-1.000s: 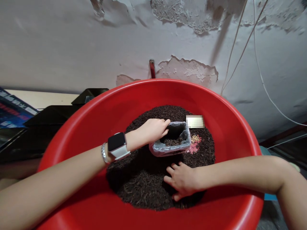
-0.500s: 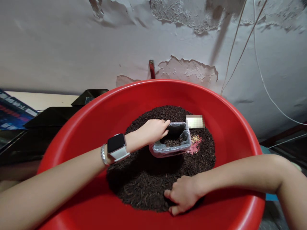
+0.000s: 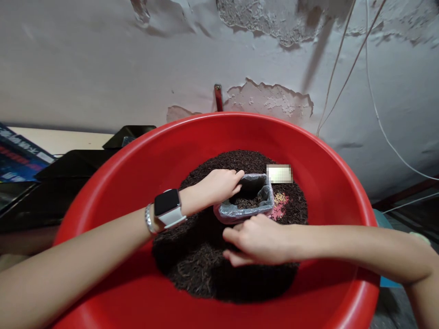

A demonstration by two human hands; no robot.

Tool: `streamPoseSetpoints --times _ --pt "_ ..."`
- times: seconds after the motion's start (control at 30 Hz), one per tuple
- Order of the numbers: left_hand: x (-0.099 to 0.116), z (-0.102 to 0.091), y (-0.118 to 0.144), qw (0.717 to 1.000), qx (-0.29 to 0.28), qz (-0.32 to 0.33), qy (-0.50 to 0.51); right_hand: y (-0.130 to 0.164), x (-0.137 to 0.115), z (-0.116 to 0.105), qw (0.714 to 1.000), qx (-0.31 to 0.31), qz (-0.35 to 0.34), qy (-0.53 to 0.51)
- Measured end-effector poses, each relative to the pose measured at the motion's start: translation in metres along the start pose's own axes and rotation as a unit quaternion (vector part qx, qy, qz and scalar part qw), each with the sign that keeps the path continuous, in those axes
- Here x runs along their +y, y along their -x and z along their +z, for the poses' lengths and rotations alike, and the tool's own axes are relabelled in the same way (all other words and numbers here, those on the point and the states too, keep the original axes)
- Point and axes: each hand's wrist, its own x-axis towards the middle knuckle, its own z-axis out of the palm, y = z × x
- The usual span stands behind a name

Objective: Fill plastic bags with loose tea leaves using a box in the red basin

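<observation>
A small box lined with a clear plastic bag (image 3: 245,213) sits on the dark pile, with some dark leaves inside it. My left hand (image 3: 222,185) grips its left rim, thumb and fingers closed over the edge. Loose dark leaves that look like dried tea (image 3: 195,269) cover the bottom of a big red basin (image 3: 130,183). Over the pile, just in front of the box, hovers my right hand (image 3: 255,240) with its fingers curled inward. What lies in its grasp is hidden beneath the fingers.
Right of the box, a pinkish-red patch with yellow bits (image 3: 280,201) and a blurred pale block (image 3: 279,174) show. Black trays (image 3: 75,167) and a blue printed packet (image 3: 22,157) stand left of the basin. Behind is a peeling wall (image 3: 120,68) with hanging cords (image 3: 372,87).
My right hand has lifted off the leaves near the basin's front and moved up towards the box. My left hand and the box have stayed in place.
</observation>
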Motion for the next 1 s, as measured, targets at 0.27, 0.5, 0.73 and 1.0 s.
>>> streamPoseSetpoints --times 0.27,0.5,0.73,1.0 --pt "-0.003 0.007 -0.004 1.000 -0.001 0.005 0.013 -0.002 0.017 -0.011 0.965 0.218 0.030 0.140" --pt "-0.002 0.005 -0.001 1.000 0.012 -0.005 0.006 0.013 -0.011 0.034 0.971 0.100 -0.140 0.164" --pt "-0.002 0.003 -0.001 1.000 0.005 0.003 0.004 0.012 0.003 0.073 0.972 -0.203 -0.023 0.116" --pt "-0.001 0.002 0.006 0.997 0.059 0.039 -0.015 0.001 0.030 0.072 0.929 -0.314 0.182 0.068"
